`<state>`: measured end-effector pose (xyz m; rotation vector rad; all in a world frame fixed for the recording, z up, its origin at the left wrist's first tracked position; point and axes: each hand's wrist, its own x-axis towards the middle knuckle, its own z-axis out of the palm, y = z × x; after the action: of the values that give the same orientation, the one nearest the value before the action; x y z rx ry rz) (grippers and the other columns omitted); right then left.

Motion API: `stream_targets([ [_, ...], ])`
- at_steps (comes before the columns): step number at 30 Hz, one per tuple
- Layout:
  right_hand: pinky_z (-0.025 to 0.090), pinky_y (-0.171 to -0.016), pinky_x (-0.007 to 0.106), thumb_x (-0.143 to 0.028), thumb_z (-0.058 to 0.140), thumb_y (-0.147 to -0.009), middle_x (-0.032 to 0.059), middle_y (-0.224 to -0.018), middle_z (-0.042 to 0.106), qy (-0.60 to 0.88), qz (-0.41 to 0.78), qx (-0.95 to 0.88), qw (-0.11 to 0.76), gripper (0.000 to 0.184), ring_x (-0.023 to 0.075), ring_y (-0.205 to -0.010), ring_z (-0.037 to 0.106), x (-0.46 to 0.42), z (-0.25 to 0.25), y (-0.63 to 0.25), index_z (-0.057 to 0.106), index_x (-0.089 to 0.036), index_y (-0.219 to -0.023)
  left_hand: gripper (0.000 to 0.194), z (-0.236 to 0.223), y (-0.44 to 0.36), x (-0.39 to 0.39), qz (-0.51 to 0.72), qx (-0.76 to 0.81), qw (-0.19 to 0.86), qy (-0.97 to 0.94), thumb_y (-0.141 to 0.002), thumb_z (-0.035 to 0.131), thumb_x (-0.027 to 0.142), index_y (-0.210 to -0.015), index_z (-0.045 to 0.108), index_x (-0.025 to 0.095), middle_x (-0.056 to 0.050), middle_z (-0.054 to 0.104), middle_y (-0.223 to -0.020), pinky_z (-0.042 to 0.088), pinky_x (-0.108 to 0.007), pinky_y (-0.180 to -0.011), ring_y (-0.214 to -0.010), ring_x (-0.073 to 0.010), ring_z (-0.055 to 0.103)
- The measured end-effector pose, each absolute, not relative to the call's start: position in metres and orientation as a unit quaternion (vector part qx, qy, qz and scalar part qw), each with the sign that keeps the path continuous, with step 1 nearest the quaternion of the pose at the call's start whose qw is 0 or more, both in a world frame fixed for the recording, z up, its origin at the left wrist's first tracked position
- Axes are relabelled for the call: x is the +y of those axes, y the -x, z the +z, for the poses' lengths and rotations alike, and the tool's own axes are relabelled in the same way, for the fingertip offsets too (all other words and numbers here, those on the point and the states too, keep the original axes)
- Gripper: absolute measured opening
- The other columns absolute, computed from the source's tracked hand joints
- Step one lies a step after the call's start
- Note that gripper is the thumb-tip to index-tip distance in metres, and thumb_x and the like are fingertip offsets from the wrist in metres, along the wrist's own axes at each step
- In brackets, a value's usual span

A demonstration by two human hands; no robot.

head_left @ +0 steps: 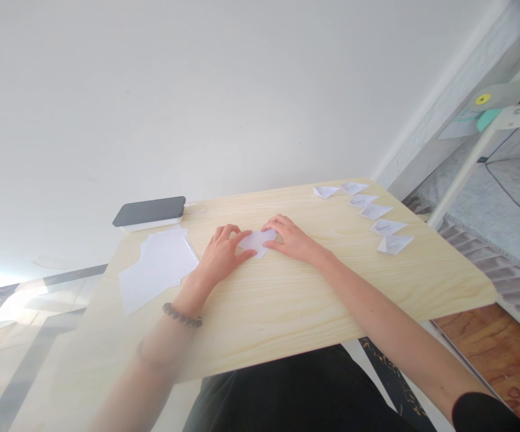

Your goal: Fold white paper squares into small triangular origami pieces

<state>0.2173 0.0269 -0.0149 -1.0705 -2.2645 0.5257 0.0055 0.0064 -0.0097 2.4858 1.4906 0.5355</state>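
- Paper (257,241), small and white, lies on the table (286,312) directly between the two hands, a little above centre of the tabletop from where I look.
- Its long axis, as far as I can see, runs left to right, from one hand to the other, with a corner pointing back toward the body.
- I have the left hand (224,255) at the left end, grasping the paper with the thumb on the near edge and a forefinger on the far side.
- I have the right hand (294,240) at the right end, grasping it likewise, thumb nearer the body, fingers beyond.
- Neither hand is nearer: both touch the paper, so it lies rightward of my left hand and leftward of my right. How firmly they press, I cannot tell.
- Loose sheets (158,264) lie just beside my left forearm, near a dark-topped box (149,213).
- Six folded pieces (394,244) stand in a slanting row well to the right, apart from my right hand.
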Motion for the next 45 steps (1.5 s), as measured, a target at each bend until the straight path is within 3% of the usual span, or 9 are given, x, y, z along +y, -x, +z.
stream_targets([
  [18,0.038,-0.091,0.038,-0.026,0.055,-0.076,0.0052,-0.101,0.047,0.402,0.200,-0.849,0.280,0.036,0.0192,-0.103,0.044,0.0264,-0.0146,-0.2163,0.052,-0.024,-0.111,0.045,-0.0112,-0.0056,0.0069,0.183,0.508,0.109,-0.834,-0.077,0.050,0.048,-0.119,0.048,0.031,-0.007,0.040,-0.110,0.034,-0.043,-0.089,-0.108,-0.0265,0.034],
  [36,0.037,-0.092,0.042,-0.028,0.057,-0.075,0.0058,-0.098,0.046,0.411,0.169,-0.853,0.274,0.032,0.0215,-0.101,0.040,0.0267,-0.0158,-0.2158,0.058,-0.027,-0.106,0.049,-0.0127,-0.0051,0.0085,0.192,0.506,0.110,-0.834,-0.075,0.051,0.048,-0.115,0.047,0.021,-0.009,0.044,-0.114,0.036,-0.043,-0.088,-0.109,-0.0270,0.035],
  [45,0.041,-0.087,0.035,-0.027,0.059,-0.072,0.0046,-0.102,0.047,0.414,0.222,-0.829,0.305,0.042,0.0173,-0.098,0.047,0.0265,-0.0158,-0.2154,0.051,-0.024,-0.113,0.054,-0.0143,-0.0056,0.0095,0.190,0.511,0.091,-0.833,-0.074,0.052,0.050,-0.117,0.044,0.018,-0.010,0.043,-0.110,0.036,-0.042,-0.088,-0.103,-0.0266,0.037],
])
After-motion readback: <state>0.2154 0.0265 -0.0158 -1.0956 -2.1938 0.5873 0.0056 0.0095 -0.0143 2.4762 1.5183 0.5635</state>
